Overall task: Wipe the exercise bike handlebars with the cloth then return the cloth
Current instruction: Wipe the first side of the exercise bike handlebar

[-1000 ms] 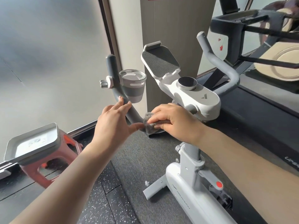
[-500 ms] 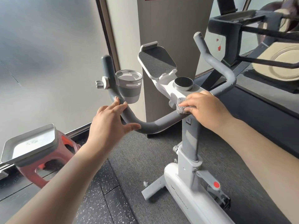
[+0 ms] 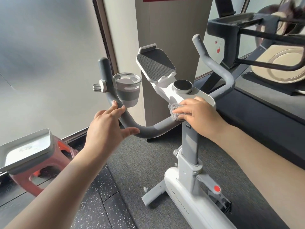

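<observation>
plainly, the biggest risk lay with the bike [image 3: 189,182] itself: the right hand [image 3: 200,115] leaned the cloth [image 3: 176,112] into the handlebar [image 3: 148,129] right where it met the post, and a hard push there could have rocked the frame or turned the bar, i judged. the left hand [image 3: 105,128] lay against the bar's left bend with fingers straight and spread, thumb out under it, bracing more than gripping; if it slid, nothing would have steadied the bar.

next, the right arm of the bar [image 3: 219,70] and the left upright looked not yet reached from here, so a rushed finish could have left them unwiped. the console [image 3: 194,95] overhung the bar's middle and stood in the way of a straight sweep across to the right.

the cup [image 3: 127,90] sat clamped on the left upright, just beside the left fingers [image 3: 114,104]; a wipe up that side would have had to go around it, and a knock could have spilled whatever it held, though i could not tell if it held anything.

the tray [image 3: 41,138] on the stool [image 3: 33,182] sat low to the left, well apart, the likely place for the return.

smallest, the cloth was bunched under curled fingers, pinched against the bar; a loose pinch could have dropped it to the floor.
</observation>
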Action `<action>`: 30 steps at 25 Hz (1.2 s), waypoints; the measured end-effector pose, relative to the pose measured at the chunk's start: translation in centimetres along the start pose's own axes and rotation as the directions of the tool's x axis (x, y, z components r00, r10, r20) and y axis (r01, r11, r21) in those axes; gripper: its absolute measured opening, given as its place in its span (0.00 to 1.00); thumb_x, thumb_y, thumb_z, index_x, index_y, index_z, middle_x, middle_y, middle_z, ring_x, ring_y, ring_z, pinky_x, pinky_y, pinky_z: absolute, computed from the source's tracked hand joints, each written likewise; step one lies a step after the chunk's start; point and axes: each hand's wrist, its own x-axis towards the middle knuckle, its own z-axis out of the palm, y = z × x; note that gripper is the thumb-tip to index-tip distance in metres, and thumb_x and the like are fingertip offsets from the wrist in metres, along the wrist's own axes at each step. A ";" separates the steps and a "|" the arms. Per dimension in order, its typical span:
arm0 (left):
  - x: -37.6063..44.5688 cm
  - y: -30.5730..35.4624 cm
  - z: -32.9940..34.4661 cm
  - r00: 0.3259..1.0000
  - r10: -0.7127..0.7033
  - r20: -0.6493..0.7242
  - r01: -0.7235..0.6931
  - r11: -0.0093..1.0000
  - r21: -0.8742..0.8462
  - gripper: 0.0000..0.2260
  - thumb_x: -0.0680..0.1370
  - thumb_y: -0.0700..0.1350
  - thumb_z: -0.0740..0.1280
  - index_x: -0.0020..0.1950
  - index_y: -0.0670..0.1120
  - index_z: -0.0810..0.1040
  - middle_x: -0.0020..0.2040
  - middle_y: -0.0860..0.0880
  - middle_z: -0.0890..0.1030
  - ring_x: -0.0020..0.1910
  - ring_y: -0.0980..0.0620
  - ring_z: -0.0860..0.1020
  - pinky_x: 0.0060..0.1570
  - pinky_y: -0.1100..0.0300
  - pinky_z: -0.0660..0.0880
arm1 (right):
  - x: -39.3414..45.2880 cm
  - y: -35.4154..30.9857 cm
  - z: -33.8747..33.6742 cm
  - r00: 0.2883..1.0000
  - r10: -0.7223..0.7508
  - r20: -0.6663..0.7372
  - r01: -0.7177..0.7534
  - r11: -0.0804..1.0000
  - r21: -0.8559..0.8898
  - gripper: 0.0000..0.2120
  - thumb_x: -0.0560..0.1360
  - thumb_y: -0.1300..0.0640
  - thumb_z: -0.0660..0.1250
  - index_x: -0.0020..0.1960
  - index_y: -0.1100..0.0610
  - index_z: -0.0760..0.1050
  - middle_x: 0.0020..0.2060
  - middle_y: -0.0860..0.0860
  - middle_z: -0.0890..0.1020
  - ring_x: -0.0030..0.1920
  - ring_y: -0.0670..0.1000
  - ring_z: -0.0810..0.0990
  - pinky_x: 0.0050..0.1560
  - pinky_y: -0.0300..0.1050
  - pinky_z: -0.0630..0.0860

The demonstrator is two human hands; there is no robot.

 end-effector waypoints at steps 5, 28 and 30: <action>-0.1 0.1 -0.2 1.000 0.016 0.014 -0.017 0.999 0.029 0.40 0.64 0.67 0.68 0.71 0.50 0.68 0.75 0.49 0.64 0.65 0.43 0.68 0.60 0.50 0.69 | 0.3 -0.1 -0.2 1.000 0.013 0.014 -0.012 1.000 -0.011 0.12 0.72 0.58 0.70 0.55 0.47 0.82 0.52 0.49 0.80 0.54 0.54 0.72 0.57 0.49 0.71; 5.5 -7.3 -2.9 0.994 0.063 -0.091 -0.080 0.977 -0.197 0.45 0.63 0.67 0.67 0.75 0.52 0.59 0.77 0.51 0.57 0.73 0.49 0.59 0.68 0.52 0.61 | 19.3 -11.1 3.9 0.967 0.254 -0.008 -0.167 0.658 0.734 0.08 0.76 0.55 0.67 0.54 0.51 0.79 0.47 0.47 0.82 0.49 0.47 0.80 0.57 0.43 0.75; 6.7 -7.7 -2.8 0.995 0.090 -0.051 -0.099 0.969 -0.225 0.47 0.62 0.67 0.68 0.75 0.51 0.57 0.76 0.52 0.58 0.73 0.51 0.59 0.69 0.58 0.58 | 20.8 -12.0 4.7 0.964 0.267 -0.023 -0.160 0.641 0.751 0.04 0.75 0.56 0.68 0.47 0.48 0.78 0.43 0.46 0.81 0.45 0.46 0.79 0.55 0.45 0.76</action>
